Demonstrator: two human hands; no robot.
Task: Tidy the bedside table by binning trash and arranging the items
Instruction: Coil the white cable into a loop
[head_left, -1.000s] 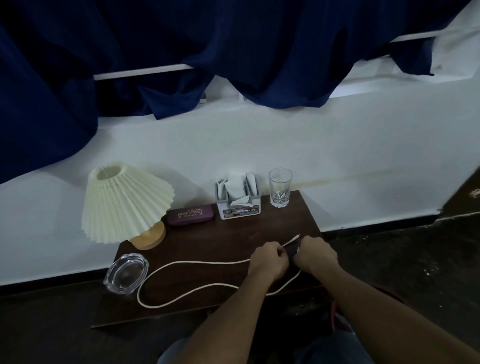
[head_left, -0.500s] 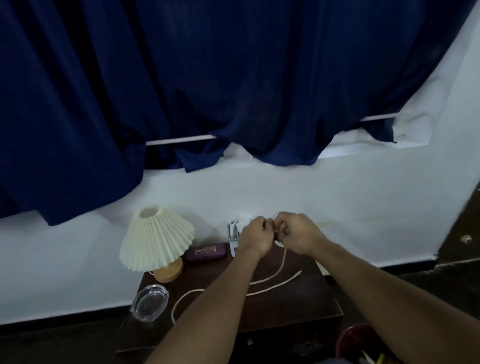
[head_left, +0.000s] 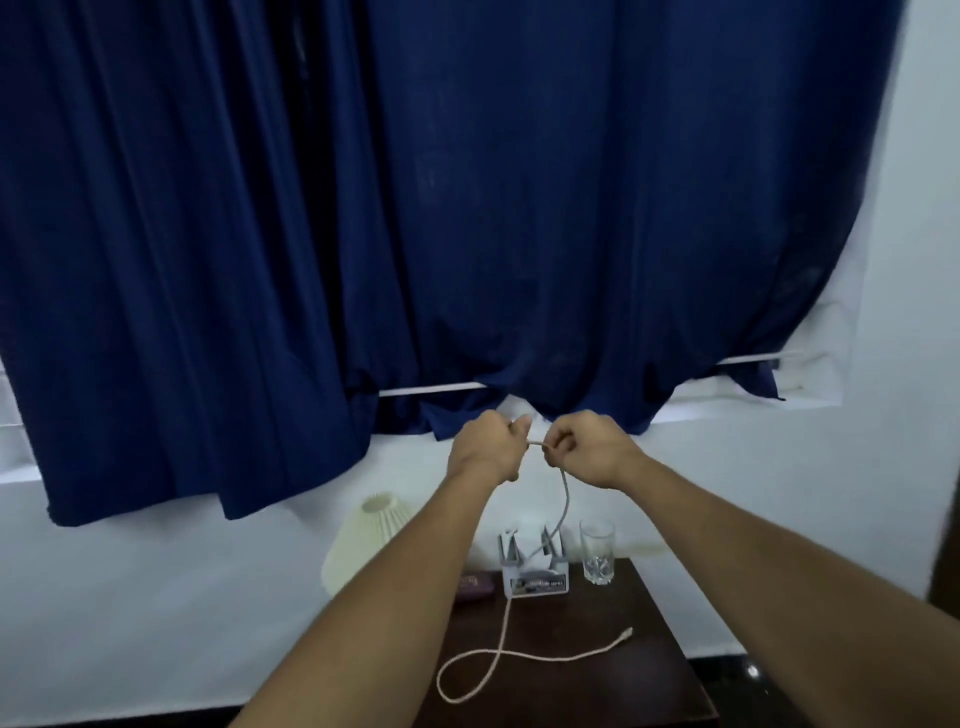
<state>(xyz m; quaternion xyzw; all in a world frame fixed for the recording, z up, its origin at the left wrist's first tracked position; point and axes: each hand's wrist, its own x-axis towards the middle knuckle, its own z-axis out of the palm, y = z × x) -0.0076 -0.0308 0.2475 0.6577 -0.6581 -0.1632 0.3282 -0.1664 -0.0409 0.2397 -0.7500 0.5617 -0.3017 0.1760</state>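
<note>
Both hands are raised high in front of the blue curtain. My left hand (head_left: 485, 447) and my right hand (head_left: 587, 447) are close together, each pinching one end of a cream cable (head_left: 498, 652). The cable hangs down from my hands past the grey tissue holder (head_left: 535, 569) and loops on the dark wooden bedside table (head_left: 654, 675), with its free plug end lying at the right. My left forearm hides the table's left part.
A cream pleated lamp (head_left: 363, 540) stands at the table's back left, a maroon glasses case (head_left: 475, 584) beside it, and a clear drinking glass (head_left: 597, 553) at the back right. A dark blue curtain (head_left: 415, 208) hangs over the white wall behind.
My hands have lifted the cable end from the table's front up to curtain height. The camera has tilted upward, and most of the cable has risen off the table.
</note>
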